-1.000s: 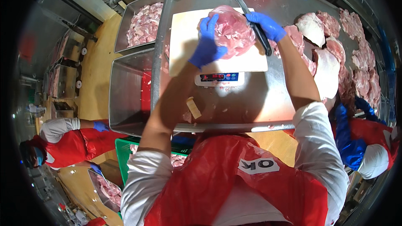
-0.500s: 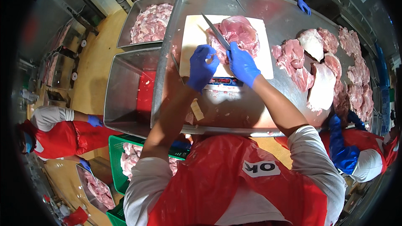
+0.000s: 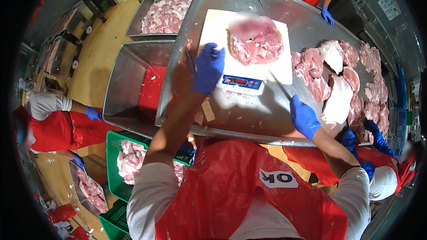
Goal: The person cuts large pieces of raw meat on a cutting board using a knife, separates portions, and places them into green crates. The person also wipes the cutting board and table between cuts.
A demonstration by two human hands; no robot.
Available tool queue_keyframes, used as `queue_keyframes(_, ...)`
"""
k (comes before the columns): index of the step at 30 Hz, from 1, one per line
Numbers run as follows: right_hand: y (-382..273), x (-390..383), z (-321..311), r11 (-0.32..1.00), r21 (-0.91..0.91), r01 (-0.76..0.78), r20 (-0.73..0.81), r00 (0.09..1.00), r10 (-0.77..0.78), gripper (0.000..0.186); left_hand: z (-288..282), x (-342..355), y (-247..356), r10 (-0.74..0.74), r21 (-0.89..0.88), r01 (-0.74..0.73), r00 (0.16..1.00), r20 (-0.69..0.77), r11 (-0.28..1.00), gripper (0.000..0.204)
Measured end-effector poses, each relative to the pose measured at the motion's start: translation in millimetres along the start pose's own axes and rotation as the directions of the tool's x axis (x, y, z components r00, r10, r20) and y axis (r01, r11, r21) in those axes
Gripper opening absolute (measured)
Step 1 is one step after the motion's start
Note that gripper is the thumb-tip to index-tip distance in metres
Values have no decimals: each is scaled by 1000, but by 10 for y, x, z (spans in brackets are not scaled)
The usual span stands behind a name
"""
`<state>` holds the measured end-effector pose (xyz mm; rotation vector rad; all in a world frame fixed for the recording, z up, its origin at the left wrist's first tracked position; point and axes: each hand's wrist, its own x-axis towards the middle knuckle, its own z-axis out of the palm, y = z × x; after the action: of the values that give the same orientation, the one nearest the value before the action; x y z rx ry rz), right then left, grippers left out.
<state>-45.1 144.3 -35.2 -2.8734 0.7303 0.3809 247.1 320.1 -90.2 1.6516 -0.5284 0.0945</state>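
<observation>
A metal counter (image 3: 302, 24) with a raised edge fills the middle of a work room with a yellowish floor (image 3: 100, 58); two metal bins stand along its left side, the far one holding cut meat (image 3: 165, 14), and a green crate (image 3: 113, 169) with more meat sits lower down. Flattened meat pieces (image 3: 337, 100) cover the counter's right part, and co-workers in red aprons stand across from the person, at the left and at the right. Both forearms reach forward from the lower edge, the left one straighter, the right one angled outward. The left grip (image 3: 209, 69), blue-gloved, hangs beside the scale (image 3: 242, 84) with its fingers loosely parted, pinching nothing that shows; a thin dark rod (image 3: 190, 62) lies just left of it. The right grip (image 3: 304, 118) is wrapped round the handle of a knife (image 3: 281, 86), its blade slanting up and left. The large piece of meat (image 3: 256, 44), its far part blurred, rests on the white board (image 3: 215, 29) over the scale, ahead and right of the left grip, ahead and left of the right grip, touching neither grip.
</observation>
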Motion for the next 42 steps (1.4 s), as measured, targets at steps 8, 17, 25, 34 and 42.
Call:
queue_keyframes(8, -814, 1062, -139, 558, 812, 172, -222, 975, 23, 24, 593, 237, -46, -273, -30, 277, 957, 99, 960, 21)
queue_keyframes(17, -1367, 1638, -459, 967, 137, 216, -232, 956, -181, 22, 367, 53, -71, -194, -51, 200, 976, 98, 979, 19)
queue_keyframes(25, -463, 437, -141, 983, -179, 40, 173, 985, -9, 27, 83, 18, -344, -312, -471, 393, 918, 244, 790, 9)
queue_keyframes(34, -1509, 1616, -382, 978, -33, 207, -207, 956, -210, 22, 32, 15, -444, -98, -266, 176, 954, 282, 948, 10)
queue_keyframes(42, -333, 748, -66, 985, -125, 119, 154, 983, -99, 30, -250, -54, -362, -245, -296, 349, 910, 335, 889, 14)
